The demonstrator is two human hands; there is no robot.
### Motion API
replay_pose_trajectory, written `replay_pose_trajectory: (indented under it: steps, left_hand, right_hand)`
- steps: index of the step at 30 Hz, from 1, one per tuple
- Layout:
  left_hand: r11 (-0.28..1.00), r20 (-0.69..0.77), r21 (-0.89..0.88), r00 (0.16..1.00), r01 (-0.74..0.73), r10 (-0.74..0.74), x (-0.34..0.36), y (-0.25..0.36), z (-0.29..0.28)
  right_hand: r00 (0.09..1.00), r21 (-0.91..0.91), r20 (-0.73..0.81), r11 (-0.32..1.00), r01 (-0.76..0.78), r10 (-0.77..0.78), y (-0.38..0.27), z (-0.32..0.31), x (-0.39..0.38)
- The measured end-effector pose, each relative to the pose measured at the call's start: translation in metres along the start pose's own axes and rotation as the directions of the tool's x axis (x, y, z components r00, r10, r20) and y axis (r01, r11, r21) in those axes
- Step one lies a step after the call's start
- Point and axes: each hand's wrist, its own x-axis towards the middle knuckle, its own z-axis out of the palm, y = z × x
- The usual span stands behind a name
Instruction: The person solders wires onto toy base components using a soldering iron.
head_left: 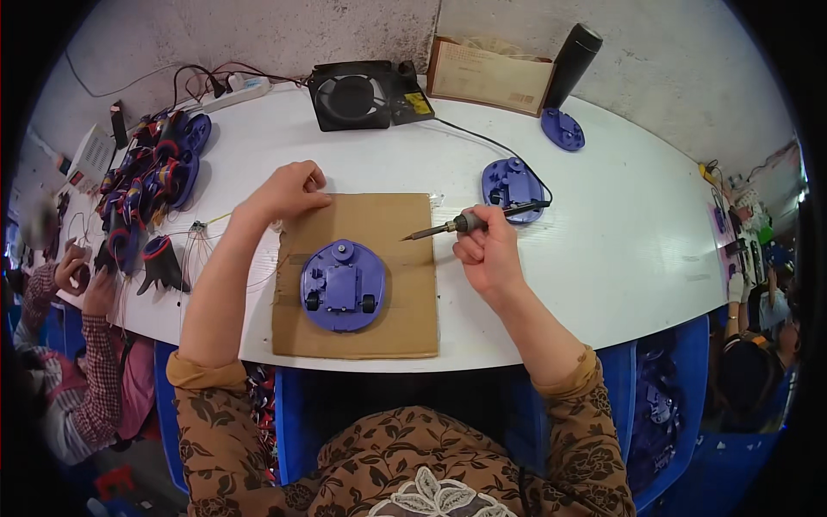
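Observation:
My right hand is closed round the dark handle of a soldering iron, whose tip points left over a brown cardboard sheet. On the cardboard lies a rounded purple plastic base with two small black wheels and a round knob at its far end. My left hand rests at the cardboard's far left corner, fingers bent and thumb apart from them; nothing shows between them. The iron's black cord runs back past a second purple base, which lies on the white table beyond my right hand.
Dark purple assemblies with wires are heaped at the left, beside a dark funnel-shaped piece and thin loose wires. Behind are a black fan, a framed paper, a black bottle and another purple base. A co-worker's hands are at far left.

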Motion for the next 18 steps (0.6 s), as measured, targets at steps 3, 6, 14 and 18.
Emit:
replay_pose_trajectory:
  steps: [3,6,14,18]
  left_hand:
    - [0.999,0.211,-0.043,0.977,0.032,-0.023,0.016,-0.005,-0.017]
    - [0.982,0.275,-0.141,0.958,0.122,-0.08,0.027,-0.008,-0.019]
    - [0.866,-0.302,-0.495,0.948,-0.07,-0.096,-0.034,0.021,0.003]
    - [0.741,-0.455,-0.659,0.852,-0.125,-0.261,-0.105,0.067,0.03]
  right_hand:
    - [1.0,-0.015,0.008,1.0,-0.002,0.003,0.002,0.002,0.002]
    - [0.999,-0.026,0.007,0.999,0.039,-0.039,0.0,-0.003,0.004]
    - [1.0,-0.079,0.019,0.997,0.016,-0.014,0.001,0.007,0.0]
    - [0.995,-0.145,0.061,0.986,0.083,-0.075,0.007,0.011,-0.011]
